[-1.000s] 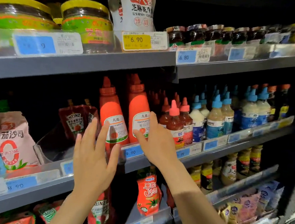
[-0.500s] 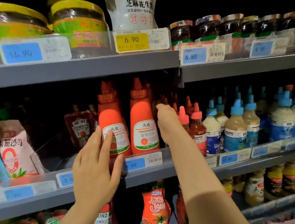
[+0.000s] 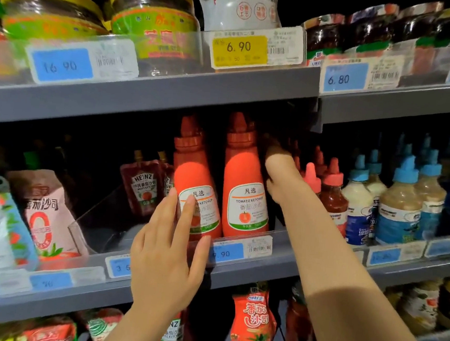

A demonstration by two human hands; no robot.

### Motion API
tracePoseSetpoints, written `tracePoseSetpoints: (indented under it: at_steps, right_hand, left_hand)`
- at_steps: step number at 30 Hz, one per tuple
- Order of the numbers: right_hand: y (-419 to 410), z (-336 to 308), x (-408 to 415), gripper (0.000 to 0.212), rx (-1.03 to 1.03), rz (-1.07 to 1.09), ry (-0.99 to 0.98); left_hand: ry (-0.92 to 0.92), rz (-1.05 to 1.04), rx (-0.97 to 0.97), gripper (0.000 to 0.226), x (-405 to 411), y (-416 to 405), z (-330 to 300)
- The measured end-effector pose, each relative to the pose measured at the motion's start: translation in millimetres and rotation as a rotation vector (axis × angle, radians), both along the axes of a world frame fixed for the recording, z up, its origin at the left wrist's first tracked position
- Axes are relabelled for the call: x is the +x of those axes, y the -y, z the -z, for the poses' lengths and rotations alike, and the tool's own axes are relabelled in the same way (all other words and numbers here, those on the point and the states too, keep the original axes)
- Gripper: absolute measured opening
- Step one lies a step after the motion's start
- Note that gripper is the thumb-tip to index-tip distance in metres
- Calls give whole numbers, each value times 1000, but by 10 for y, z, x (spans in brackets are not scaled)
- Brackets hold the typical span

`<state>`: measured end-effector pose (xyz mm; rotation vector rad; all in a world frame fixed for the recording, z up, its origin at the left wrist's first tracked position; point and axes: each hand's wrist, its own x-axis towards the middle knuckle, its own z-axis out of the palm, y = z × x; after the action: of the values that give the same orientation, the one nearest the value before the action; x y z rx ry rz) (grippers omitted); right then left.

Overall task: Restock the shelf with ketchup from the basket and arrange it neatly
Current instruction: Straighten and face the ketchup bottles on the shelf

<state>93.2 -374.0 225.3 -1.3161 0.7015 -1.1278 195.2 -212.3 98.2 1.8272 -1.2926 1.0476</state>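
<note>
Two tall red ketchup bottles stand side by side at the front of the middle shelf (image 3: 265, 265): the left bottle (image 3: 193, 178) and the right bottle (image 3: 244, 182), both with white labels facing out. My left hand (image 3: 169, 249) is spread with straight fingers, its fingertips against the left bottle's label. My right hand (image 3: 280, 174) reaches into the dark gap behind and right of the right bottle. Its fingers are hidden in the shadow there, so what they touch cannot be made out. The basket is out of view.
Heinz ketchup pouches (image 3: 142, 185) sit behind a clear divider (image 3: 98, 222) left of the bottles, pink sauce bags (image 3: 42, 215) farther left. Small red-capped bottles (image 3: 330, 189) and blue-capped dressing bottles (image 3: 401, 205) stand to the right. Jars fill the shelf above, pouches the shelf below.
My right hand has gone from the front of the right bottle to deep behind it. My left hand has risen a little onto the left bottle's label. The camera has moved closer.
</note>
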Motion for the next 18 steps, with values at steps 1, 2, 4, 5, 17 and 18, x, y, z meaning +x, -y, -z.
tracePoseSetpoints:
  at_steps: [1,2,4,5,17,18]
  right_hand:
    - [-43,70,-46,62,5,4,44]
    - [-144,159,-156,62,-40,-29,24]
    - [-397,350,-312,64,-160,-27,-138]
    - [-523,427,-347,66,-226,-27,-242]
    - [-817,854,-289,79,-635,319,-250]
    - [-853,882,-292,76,-649,335,-181]
  left_hand:
    - [-3,-4,6,61,-4,0,0]
    - [-8,-4,12,61,-5,-3,-3]
    - [-30,4,18,61,-9,-10,-13]
    - [-44,11,18,61,-14,-17,-21]
    - [-138,138,45,60,-10,-78,-93]
    - [-145,156,34,60,-9,-74,-104]
